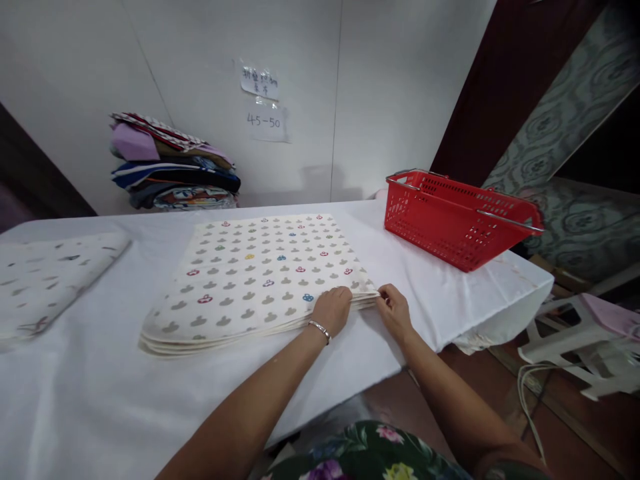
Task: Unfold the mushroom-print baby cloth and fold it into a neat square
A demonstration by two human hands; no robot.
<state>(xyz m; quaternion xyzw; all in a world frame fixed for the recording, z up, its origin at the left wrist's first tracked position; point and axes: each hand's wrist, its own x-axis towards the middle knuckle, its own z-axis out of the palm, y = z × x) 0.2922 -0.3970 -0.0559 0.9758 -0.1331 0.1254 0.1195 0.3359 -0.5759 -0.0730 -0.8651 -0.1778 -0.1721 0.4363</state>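
Observation:
A folded cream blanket [255,280] with rows of small grey and coloured prints lies flat on the white table [100,400]. My left hand [333,308], with a bracelet at the wrist, presses down on the blanket's near right corner, fingers curled over the layered edge. My right hand [395,310] pinches that same corner from the right side, fingertips on the stacked edges.
A red plastic basket [450,217] stands at the table's right end, near the edge. Another folded patterned cloth [45,280] lies at the left. A pile of folded clothes [170,167] sits against the back wall. White plastic stools [580,340] stand on the floor to the right.

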